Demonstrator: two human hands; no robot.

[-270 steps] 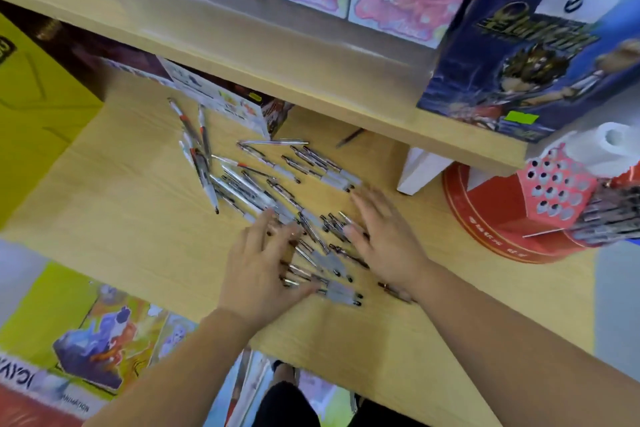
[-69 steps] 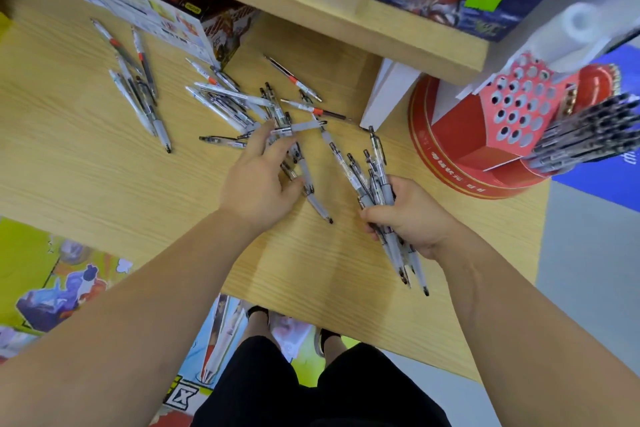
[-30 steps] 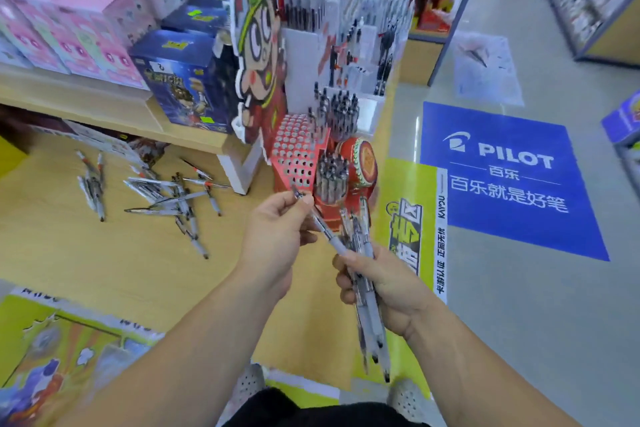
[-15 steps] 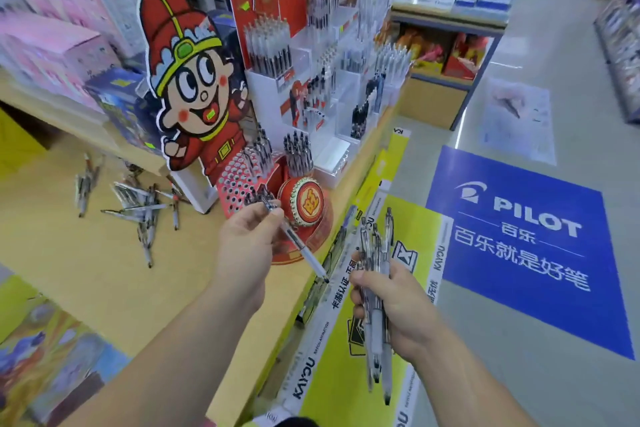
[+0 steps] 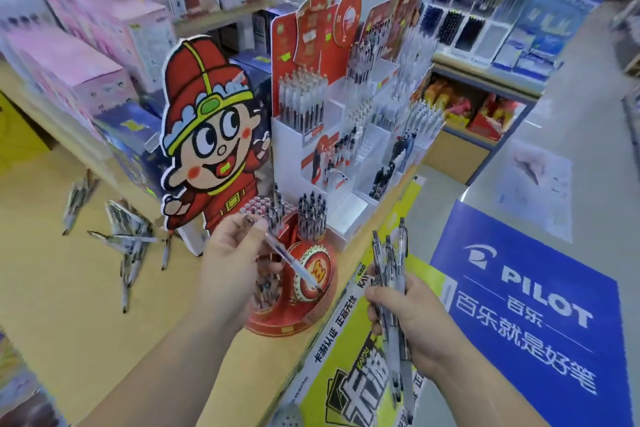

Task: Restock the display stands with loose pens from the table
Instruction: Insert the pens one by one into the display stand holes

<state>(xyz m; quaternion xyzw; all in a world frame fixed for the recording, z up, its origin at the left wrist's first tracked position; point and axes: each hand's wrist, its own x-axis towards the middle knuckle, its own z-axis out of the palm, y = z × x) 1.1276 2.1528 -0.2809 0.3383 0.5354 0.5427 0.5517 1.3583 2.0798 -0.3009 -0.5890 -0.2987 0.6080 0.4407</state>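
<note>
Shop shelving blurred behind a wooden tabletop (image 5: 69, 305), and a blue floor sticker (image 5: 540, 305) lay to the right. At the tabletop's far end stood a white tiered stand (image 5: 346, 149) filled with upright pens. A cartoon cutout (image 5: 211, 135) in a red hat rose just beside it. In front sat a round red stand (image 5: 277, 322), some of its holes holding pens. Loose pens (image 5: 128, 236) lay scattered on the tabletop to the left, well apart from both hands. The right hand (image 5: 412, 319) was curled round a bundle of pens (image 5: 391, 263), held upright off the tabletop's edge. The left hand (image 5: 232, 260) pinched a single pen (image 5: 294, 265), slanted across the front of the red stand.
</note>
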